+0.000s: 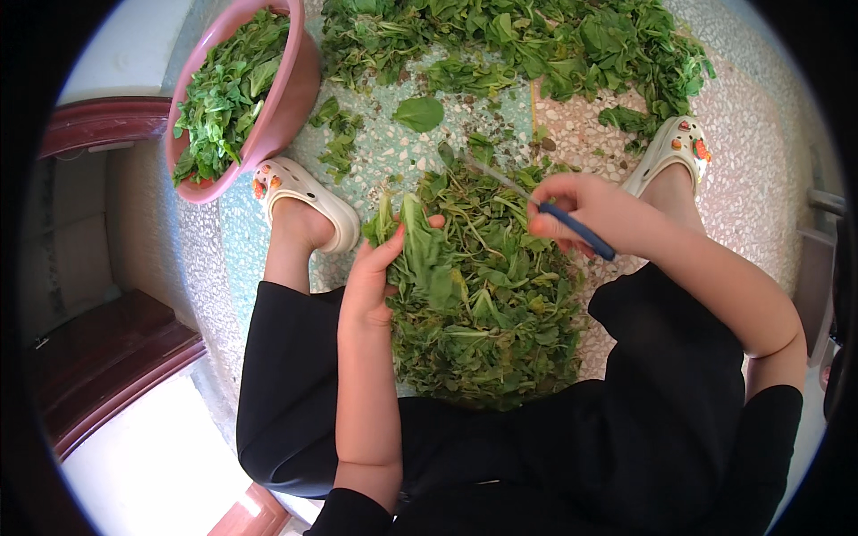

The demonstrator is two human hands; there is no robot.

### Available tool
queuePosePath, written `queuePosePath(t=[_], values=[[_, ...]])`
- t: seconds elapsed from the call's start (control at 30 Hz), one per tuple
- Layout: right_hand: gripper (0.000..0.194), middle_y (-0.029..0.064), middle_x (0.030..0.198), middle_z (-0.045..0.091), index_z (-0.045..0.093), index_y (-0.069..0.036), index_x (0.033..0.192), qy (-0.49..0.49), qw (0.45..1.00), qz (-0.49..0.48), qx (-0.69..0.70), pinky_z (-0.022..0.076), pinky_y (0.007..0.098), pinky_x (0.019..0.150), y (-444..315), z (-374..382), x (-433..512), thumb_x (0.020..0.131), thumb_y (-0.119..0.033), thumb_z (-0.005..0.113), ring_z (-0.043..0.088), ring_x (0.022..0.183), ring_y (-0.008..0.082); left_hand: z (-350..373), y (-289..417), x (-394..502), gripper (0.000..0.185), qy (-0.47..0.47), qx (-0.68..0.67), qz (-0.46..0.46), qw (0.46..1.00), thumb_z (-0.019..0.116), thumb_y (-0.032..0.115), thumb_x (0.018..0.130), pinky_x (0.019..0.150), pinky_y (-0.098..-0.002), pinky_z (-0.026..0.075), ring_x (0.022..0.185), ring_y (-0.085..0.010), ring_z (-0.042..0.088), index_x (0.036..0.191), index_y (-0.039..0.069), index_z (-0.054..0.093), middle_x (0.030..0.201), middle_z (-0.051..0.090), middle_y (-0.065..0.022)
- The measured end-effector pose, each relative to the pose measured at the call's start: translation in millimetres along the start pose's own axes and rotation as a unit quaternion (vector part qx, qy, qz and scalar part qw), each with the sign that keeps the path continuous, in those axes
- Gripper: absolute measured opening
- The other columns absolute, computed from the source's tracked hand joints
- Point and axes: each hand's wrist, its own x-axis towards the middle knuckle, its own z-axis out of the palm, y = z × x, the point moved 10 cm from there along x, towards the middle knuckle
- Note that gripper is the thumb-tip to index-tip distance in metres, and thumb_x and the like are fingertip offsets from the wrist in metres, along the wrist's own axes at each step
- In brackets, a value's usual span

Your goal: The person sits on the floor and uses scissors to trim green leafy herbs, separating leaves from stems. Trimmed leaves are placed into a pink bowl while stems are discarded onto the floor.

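My left hand [379, 268] holds a small bunch of leafy greens [425, 258], its pale stem end pointing up and away from me. In my right hand [576, 214] is a knife with a blue handle [578, 230]; its thin blade [496, 175] points up and to the left, above the greens and apart from the bunch. Between my legs lies a large heap of loose green leaves and stems [496, 335], some of them yellowed. My left fingers hide part of the bunch.
A pink plastic basin [305, 94] with leafy greens stands at the upper left. More greens [509, 33] spread across the terrazzo floor [241, 248] at the top, with a single leaf [418, 114] and bits of soil nearby. My feet in white clogs [315, 201] flank the heap. A dark red door frame [107, 124] is at left.
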Motion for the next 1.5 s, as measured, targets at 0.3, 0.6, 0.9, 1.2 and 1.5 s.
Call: queuePosePath(t=[0.3, 0.6, 0.9, 1.2, 1.5], values=[[0.058, 0.0022, 0.066, 0.058, 0.055, -0.003, 0.105, 0.065, 0.995, -0.025, 0.077, 0.0361, 0.0224, 0.046, -1.1, -9.2, 7.5, 0.079, -0.054, 0.063, 0.045, 0.05, 0.0074, 3.4, -18.6, 4.1, 0.045, -0.102, -0.138, 0.004, 0.985, 0.064, 0.012, 0.079, 0.085, -0.0346, 0.049, 0.099, -0.0249, 0.059, 0.119, -0.001, 0.048, 0.111, 0.058, -0.0146], [0.044, 0.0124, 0.098, 0.063, 0.048, -0.003, 0.113, 0.035, 0.956, -0.198, 0.214, 0.0497, 0.0275, 0.08, -54.1, 16.7, 8.6, 0.075, -0.005, 0.071, 0.061, 0.089, 0.0152, 42.8, -35.2, -1.7, 0.04, -0.158, -0.136, -0.092, 0.974, 0.063, 0.021, 0.079, 0.056, -0.0229, 0.043, 0.068, -0.0152, 0.054, 0.11, -0.002, 0.053, 0.083, 0.056, -0.0087], [0.042, 0.0077, 0.079, 0.063, 0.052, 0.0, 0.111, 0.076, 0.959, -0.179, 0.208, 0.0482, 0.0251, 0.061, -46.0, 13.1, 7.8, 0.073, -0.003, 0.07, 0.061, 0.07, 0.0117, 84.5, -47.1, -11.6, 0.026, -0.232, -0.198, -0.135, 0.943, 0.049, 0.028, 0.091, 0.047, -0.023, 0.033, 0.059, -0.0133, 0.046, 0.101, 0.005, 0.054, 0.075, 0.051, -0.0065], [0.035, 0.0068, 0.083, 0.063, 0.051, 0.0, 0.106, 0.238, 0.96, -0.149, -0.024, 0.0452, 0.0255, 0.068, -36.9, -22.7, 6.0, 0.076, -0.009, 0.069, 0.057, 0.077, 0.0085, 64.9, -43.2, -3.3, 0.025, -0.202, -0.162, -0.096, 0.961, 0.057, 0.023, 0.086, 0.051, -0.0236, 0.035, 0.065, -0.0131, 0.044, 0.104, 0.006, 0.054, 0.079, 0.048, -0.003], [0.04, 0.0048, 0.079, 0.061, 0.051, -0.003, 0.105, 0.068, 0.974, -0.13, 0.174, 0.0458, 0.0231, 0.064, -33.9, 14.9, 18.7, 0.073, -0.006, 0.073, 0.057, 0.073, 0.0089, 34.1, -35.9, 3.6, 0.034, 0.019, 0.106, -0.031, 0.994, 0.062, 0.016, 0.083, 0.068, -0.0249, 0.046, 0.082, -0.012, 0.059, 0.114, 0.003, 0.056, 0.098, 0.062, -0.006]])
